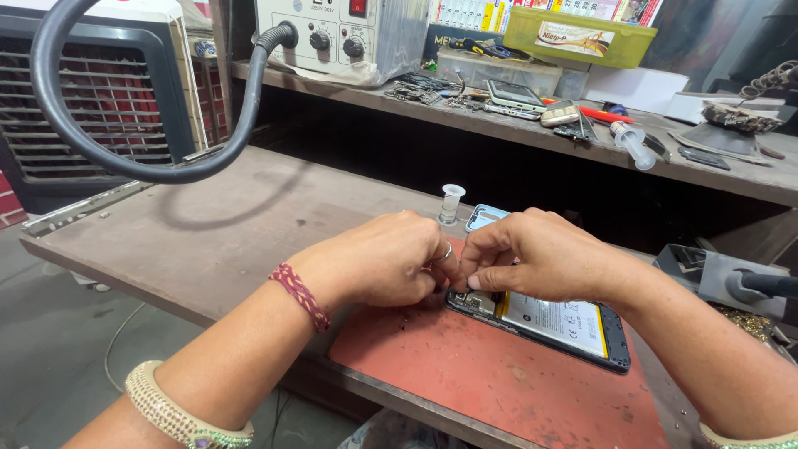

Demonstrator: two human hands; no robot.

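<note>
Two hands met over the top end of an opened phone (559, 326). The left hand (384, 259) was curled, its fingertips pinched together on the phone's upper edge; the right hand (534, 254) was also bent closed, thumb and forefinger pressing on the same spot. What small part they gripped, I cannot tell. The phone lay flat on a red mat (490, 378), with its pale battery showing inside a dark frame. The mat was worn and dusty, and it reached close to the front edge of the brown wooden bench (216, 233). Much free bench surface stayed on the left side. A small clear bottle (450, 204) stood upright just behind the hands. A thick grey hose (116, 158) curved above the bench
</note>
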